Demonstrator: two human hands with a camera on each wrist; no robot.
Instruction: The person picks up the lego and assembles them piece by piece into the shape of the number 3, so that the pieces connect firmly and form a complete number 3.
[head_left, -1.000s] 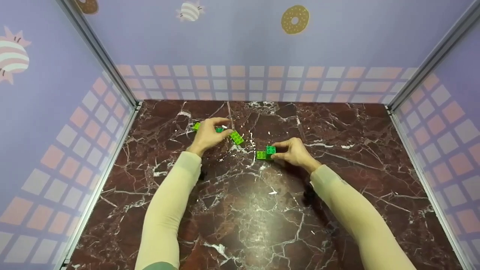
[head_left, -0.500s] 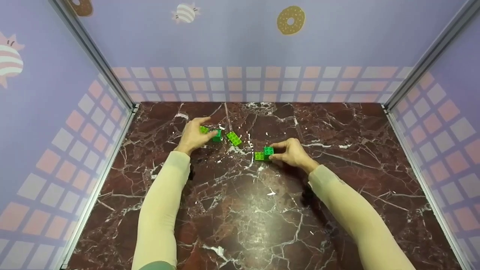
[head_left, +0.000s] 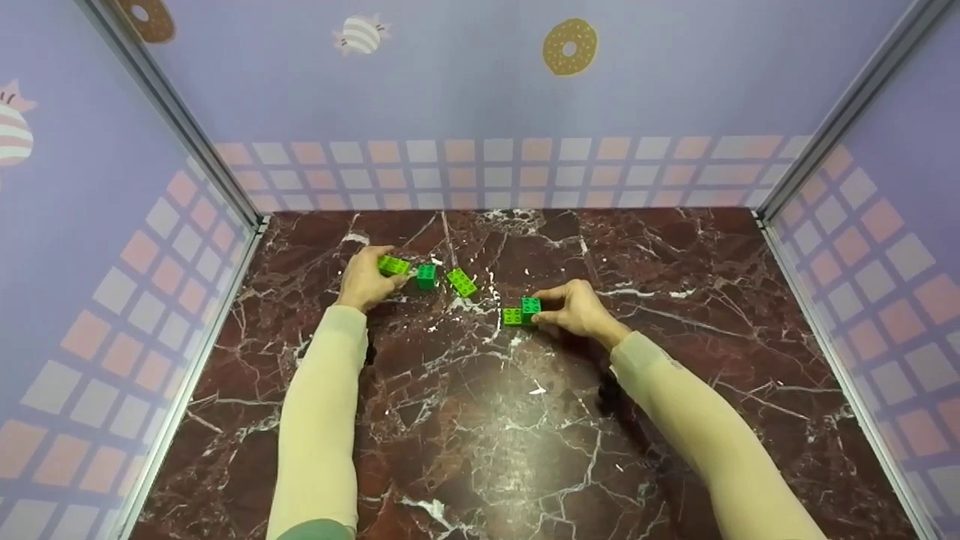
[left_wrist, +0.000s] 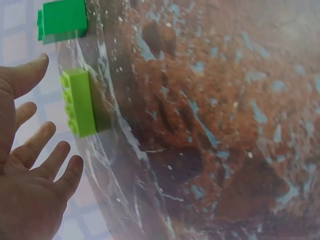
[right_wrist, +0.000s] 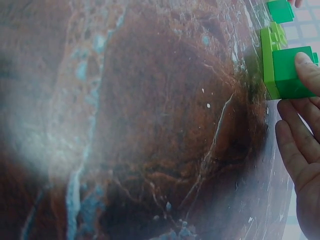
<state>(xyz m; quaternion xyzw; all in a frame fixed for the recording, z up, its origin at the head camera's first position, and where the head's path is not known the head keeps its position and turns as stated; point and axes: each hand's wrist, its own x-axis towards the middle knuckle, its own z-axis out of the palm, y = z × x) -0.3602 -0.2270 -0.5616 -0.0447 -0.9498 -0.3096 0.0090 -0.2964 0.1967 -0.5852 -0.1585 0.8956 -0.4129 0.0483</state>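
My left hand (head_left: 365,281) is around a lime green toy building brick (head_left: 393,265), thumb and fingers apart. In the left wrist view its fingers look spread, with a gap to that brick (left_wrist: 80,102). Just right of it stands a dark green cube-shaped brick (head_left: 427,277). My right hand (head_left: 583,309) pinches another dark green brick (head_left: 531,307) between thumb and fingers. This brick sits on one end of a flat lime brick (head_left: 512,316), whose other end shows bare studs. In the right wrist view, the thumb lies on the dark green brick's (right_wrist: 290,75) side.
A further lime brick (head_left: 461,283) lies at an angle between the hands. All of it rests on a dark red marbled table (head_left: 480,420). Patterned walls close in the back (head_left: 480,97) and both sides, with metal edge strips (head_left: 191,356) along the sides.
My left hand has drawn back leftward from above the bricks to the leftmost lime brick, uncovering the dark green cube. My right hand keeps its pinch. The head view has shifted slightly.
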